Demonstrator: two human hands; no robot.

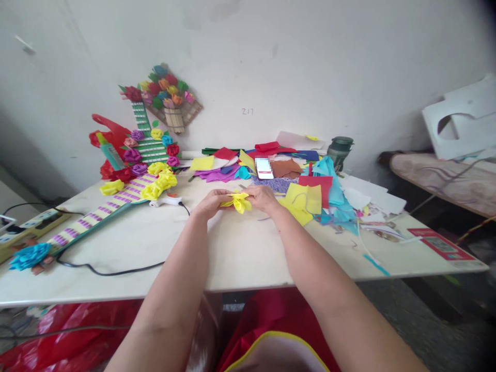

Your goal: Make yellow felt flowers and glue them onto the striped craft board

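Note:
A yellow paper flower is held over the middle of the white table, its petals pointing down and towards me. The fingers of my left hand are closed on its left side. From the right, my right hand pinches its other edge. Both hands are close together, and some fingertips are hidden behind the flower. Just right of my right hand lie yellow paper sheets. Beyond the hands are shredded purple paper and a lit phone.
A white glue gun with a black cord lies left. A flower-decorated guitar shape and yellow flowers occupy the left side. Coloured paper, blue crepe strips and a dark bottle stand right. A power strip sits at the left edge.

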